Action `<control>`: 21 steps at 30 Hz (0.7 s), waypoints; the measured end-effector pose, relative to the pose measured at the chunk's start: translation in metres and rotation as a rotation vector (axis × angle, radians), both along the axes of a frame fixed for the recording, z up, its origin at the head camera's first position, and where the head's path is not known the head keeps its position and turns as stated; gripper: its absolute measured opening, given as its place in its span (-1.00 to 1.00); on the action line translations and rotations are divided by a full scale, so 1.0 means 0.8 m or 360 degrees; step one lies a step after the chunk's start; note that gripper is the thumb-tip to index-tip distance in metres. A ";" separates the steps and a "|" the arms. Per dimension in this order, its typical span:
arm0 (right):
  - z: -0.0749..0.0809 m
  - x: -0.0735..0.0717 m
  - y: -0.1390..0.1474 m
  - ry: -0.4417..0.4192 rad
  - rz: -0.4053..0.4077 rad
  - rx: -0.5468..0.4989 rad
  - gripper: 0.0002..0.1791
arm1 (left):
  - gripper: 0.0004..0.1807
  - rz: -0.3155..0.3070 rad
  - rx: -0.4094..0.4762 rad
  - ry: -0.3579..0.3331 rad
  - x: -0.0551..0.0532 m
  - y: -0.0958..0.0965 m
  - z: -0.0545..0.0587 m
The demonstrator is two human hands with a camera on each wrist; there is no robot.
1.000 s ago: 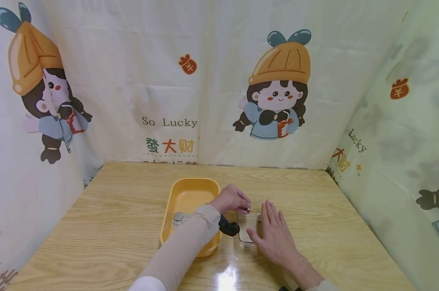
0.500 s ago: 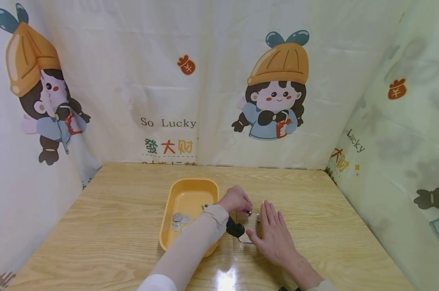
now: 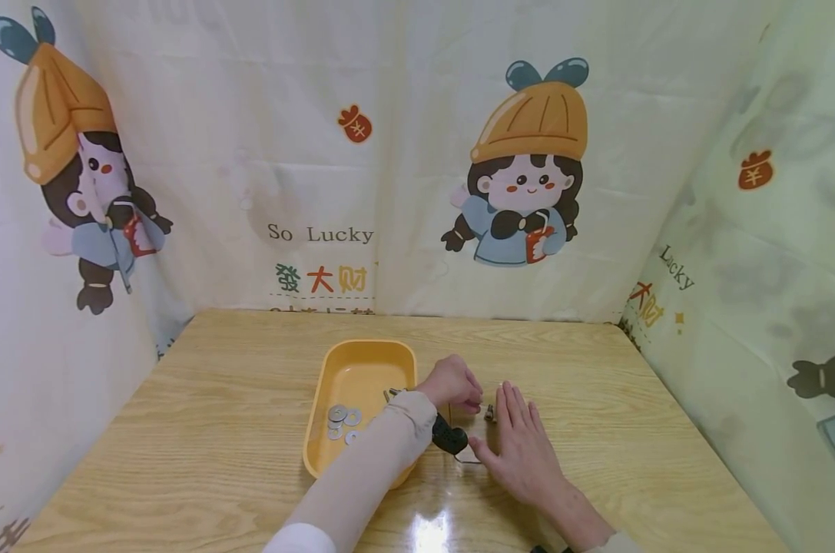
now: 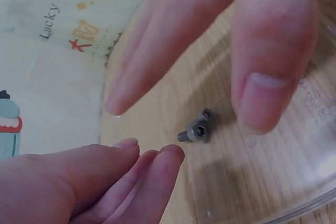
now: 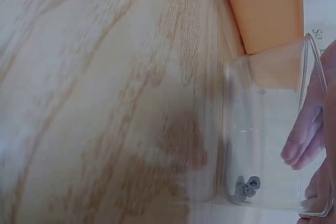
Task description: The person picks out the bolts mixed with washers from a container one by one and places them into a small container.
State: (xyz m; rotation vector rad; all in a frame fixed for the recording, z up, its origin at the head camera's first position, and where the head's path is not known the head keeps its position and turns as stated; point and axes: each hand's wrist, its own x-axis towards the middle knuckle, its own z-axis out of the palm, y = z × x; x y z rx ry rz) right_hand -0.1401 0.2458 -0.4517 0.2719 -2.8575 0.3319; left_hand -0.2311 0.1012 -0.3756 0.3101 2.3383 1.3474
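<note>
My left hand (image 3: 453, 382) is above a clear plastic box (image 5: 262, 129), its relaxed fingertips (image 4: 170, 156) close together with nothing seen between them. Inside the box, near its right wall, lie small socket-head screws (image 4: 197, 129), at least two of them, dark grey. My right hand (image 3: 524, 438) lies along the right side of the box, fingers straight and pointing away, thumb (image 4: 268, 98) spread over the near edge. In the right wrist view the left fingers (image 5: 302, 140) show beside the clear wall. The left wrist's black camera hides part of the box in the head view.
Left of the box stands a yellow tray (image 3: 369, 344), partly covered by the left sleeve (image 3: 369, 468). Several flat washers (image 3: 337, 415) and a few screws (image 3: 389, 395) lie in it. The wooden table (image 3: 237, 399) meets a printed curtain (image 3: 417, 153) at the back.
The left hand moved slightly right over the box and let go of a screw it was pinching; screws now show in the box beside the right hand. The right hand stayed put.
</note>
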 end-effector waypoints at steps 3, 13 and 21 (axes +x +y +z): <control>0.000 0.001 -0.001 0.0005 0.0005 0.0002 0.00 | -0.86 0.0016 0.0060 -0.0027 0.001 -0.004 0.004; 0.002 0.002 0.001 0.0023 0.0006 0.0030 0.00 | -0.84 0.0059 0.0277 -0.0151 -0.004 -0.015 0.006; 0.007 0.002 -0.003 0.0015 0.0020 0.0029 0.02 | -0.86 0.0069 0.0429 -0.0207 -0.009 -0.031 0.010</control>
